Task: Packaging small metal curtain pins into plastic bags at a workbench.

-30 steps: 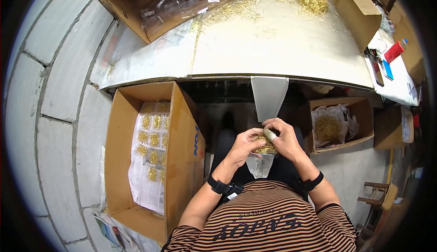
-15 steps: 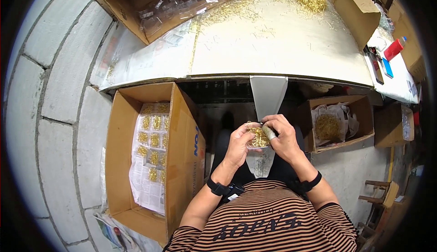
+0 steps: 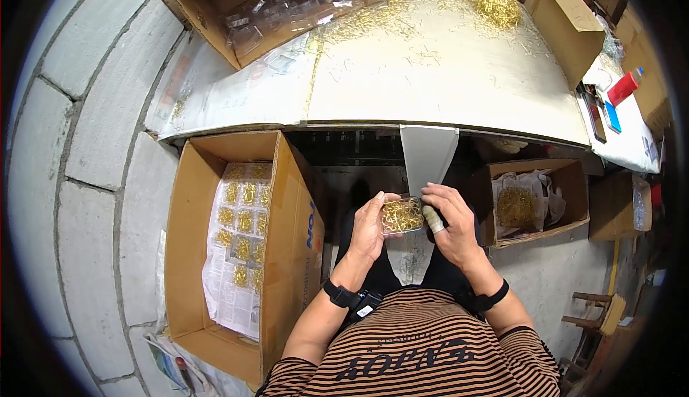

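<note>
A small clear plastic box (image 3: 402, 216) full of thin gold-coloured metal pieces lies in my left hand (image 3: 369, 227). My left thumb is along its left side, and the fingers are partly hidden under it. Close to the box's right edge is my right hand (image 3: 455, 225), its thumb and fingers apart with nothing visible between them. A pale wrapping covers one of its digits. Both hands are over my lap, in front of a grey-white chute (image 3: 428, 156) that slopes down from the table edge.
An open carton (image 3: 287, 253) on the left holds rows of filled clear boxes on paper. Another carton (image 3: 538, 235) at right contains gold pieces. On the table (image 3: 445, 103) are scattered gold pieces, a gold heap (image 3: 497, 8) and a carton of clear boxes (image 3: 247, 38).
My right hand has drawn back slightly from the box, uncovering its right side. The box now lies flatter and a little further left in my left hand. The view has shifted slightly.
</note>
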The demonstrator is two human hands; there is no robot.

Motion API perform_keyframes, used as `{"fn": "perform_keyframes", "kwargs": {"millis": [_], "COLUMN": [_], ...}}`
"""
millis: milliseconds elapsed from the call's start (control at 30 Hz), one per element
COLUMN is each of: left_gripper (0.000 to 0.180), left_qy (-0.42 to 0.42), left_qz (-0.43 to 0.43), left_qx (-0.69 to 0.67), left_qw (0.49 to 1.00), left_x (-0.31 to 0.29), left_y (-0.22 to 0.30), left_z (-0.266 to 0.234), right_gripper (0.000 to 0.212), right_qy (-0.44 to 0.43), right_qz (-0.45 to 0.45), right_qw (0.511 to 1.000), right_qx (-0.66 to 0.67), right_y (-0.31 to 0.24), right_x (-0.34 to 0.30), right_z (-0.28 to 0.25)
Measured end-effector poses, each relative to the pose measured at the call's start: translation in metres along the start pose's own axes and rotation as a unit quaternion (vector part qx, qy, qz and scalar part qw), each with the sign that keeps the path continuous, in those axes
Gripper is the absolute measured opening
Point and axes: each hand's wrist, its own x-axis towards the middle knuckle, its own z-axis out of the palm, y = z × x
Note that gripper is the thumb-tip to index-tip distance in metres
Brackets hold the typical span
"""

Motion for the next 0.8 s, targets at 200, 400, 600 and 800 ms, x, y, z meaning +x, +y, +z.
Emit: {"fn": "perform_keyframes", "kwargs": {"millis": [200, 400, 600, 800], "left_gripper": [0.031, 0.027, 0.031, 0.030], "left_qy": [-0.016, -0.029, -0.044, -0.053], "left_qz": [0.016, 0.012, -0.004, -0.035], "left_qx": [-0.011, -0.010, 0.076, 0.117], "left_qw": [1.000, 0.999, 0.996, 0.991], "left_x": [-0.005, -0.004, -0.010, -0.012], "left_y": [-0.003, -0.006, -0.001, -0.003], "left_z": [-0.002, -0.007, 0.003, 0.005], "right_gripper": [0.031, 0.033, 0.022, 0.014], "right_qy": [-0.052, -0.101, -0.121, -0.159], "right_qz": [-0.051, -0.064, 0.085, 0.221], "right_qw": [0.996, 0.992, 0.989, 0.955], "right_qx": [-0.059, -0.045, 0.008, 0.114], "right_y": [0.001, 0.006, 0.002, 0.008], "right_x": [-0.010, -0.006, 0.025, 0.027], "right_z": [0.013, 0.014, 0.016, 0.032]}}
